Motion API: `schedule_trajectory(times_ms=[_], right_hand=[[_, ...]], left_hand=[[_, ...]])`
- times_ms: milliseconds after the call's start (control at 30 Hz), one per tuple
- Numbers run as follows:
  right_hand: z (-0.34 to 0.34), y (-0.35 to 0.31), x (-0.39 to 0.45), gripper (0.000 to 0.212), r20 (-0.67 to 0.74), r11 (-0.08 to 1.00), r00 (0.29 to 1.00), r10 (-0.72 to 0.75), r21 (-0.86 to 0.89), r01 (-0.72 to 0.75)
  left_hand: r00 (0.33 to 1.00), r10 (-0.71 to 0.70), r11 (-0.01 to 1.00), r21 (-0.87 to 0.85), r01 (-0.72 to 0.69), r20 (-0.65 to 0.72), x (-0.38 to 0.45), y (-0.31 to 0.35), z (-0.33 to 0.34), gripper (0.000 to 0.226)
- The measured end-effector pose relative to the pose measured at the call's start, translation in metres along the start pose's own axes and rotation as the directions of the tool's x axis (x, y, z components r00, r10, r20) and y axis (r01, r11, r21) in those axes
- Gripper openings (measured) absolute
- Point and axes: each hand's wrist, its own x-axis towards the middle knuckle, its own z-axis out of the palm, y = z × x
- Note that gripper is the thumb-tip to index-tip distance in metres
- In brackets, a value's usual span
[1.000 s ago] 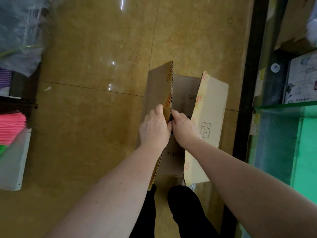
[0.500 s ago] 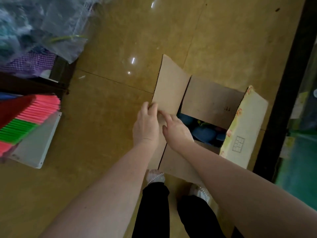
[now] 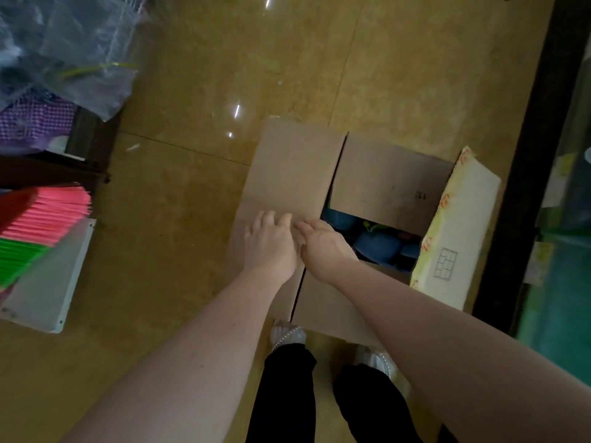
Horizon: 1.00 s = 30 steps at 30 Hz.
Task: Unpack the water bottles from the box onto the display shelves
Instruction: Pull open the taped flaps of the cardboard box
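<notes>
Water bottles point(image 3: 379, 244), blue, are seen inside the cardboard box point(image 3: 393, 183), which stands on the tiled floor point(image 3: 192, 203) beside the display shelves point(image 3: 563, 282). The left flap point(image 3: 287, 167) is folded outward and pressed flat by the left hand point(image 3: 271, 244), fingers spread and straight. The right hand point(image 3: 323, 244) is laid on the same flap, fingers extended, nothing gripped.

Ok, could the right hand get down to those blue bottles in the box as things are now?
Probably yes. The right hand rests by the opening, the left flap is folded outward, and the blue bottles show uncovered, though the far flap overhangs part of the box.
</notes>
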Motion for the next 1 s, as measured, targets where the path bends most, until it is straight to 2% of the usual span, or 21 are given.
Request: schedule_trajectory(times_ms=[133, 267, 367, 533, 700, 867, 1000], right_hand=[[-0.024, 0.036, -0.032, 0.038, -0.137, 0.975, 0.989, 0.063, -0.205, -0.091], [-0.041, 0.078, -0.067, 0.046, -0.132, 0.926, 0.982, 0.136, -0.334, -0.173], [-0.037, 0.103, -0.082, 0.053, -0.084, 0.91, 0.985, 0.153, -0.376, -0.174], [-0.026, 0.123, -0.086, 0.052, -0.098, 0.918, 0.99, 0.105, -0.373, -0.134], [-0.03, 0.137, -0.106, 0.049, -0.164, 0.933, 0.985, 0.047, -0.345, -0.102], [-0.045, 0.154, -0.151, 0.043, -0.268, 0.964, 0.962, 0.042, -0.244, -0.109], [-0.051, 0.183, -0.185, 0.04, -0.324, 0.961, 0.939, 0.116, -0.202, -0.189]], left_hand=[[0.989, 0.15, 0.978, -0.149, -0.148, 0.006, -0.015, 0.059, -0.001, 0.04], [0.958, 0.28, 0.953, -0.138, -0.269, 0.068, -0.023, 0.106, 0.014, 0.044], [0.945, 0.289, 0.955, -0.109, -0.274, 0.152, -0.022, 0.127, 0.028, 0.048], [0.943, 0.255, 0.964, -0.134, -0.23, 0.214, -0.022, 0.153, 0.049, 0.05], [0.954, 0.248, 0.961, -0.164, -0.221, 0.168, -0.036, 0.169, 0.055, 0.045], [0.94, 0.327, 0.935, -0.179, -0.308, 0.094, -0.065, 0.201, 0.049, 0.035], [0.885, 0.462, 0.88, -0.161, -0.448, 0.061, -0.079, 0.235, 0.057, 0.036]])
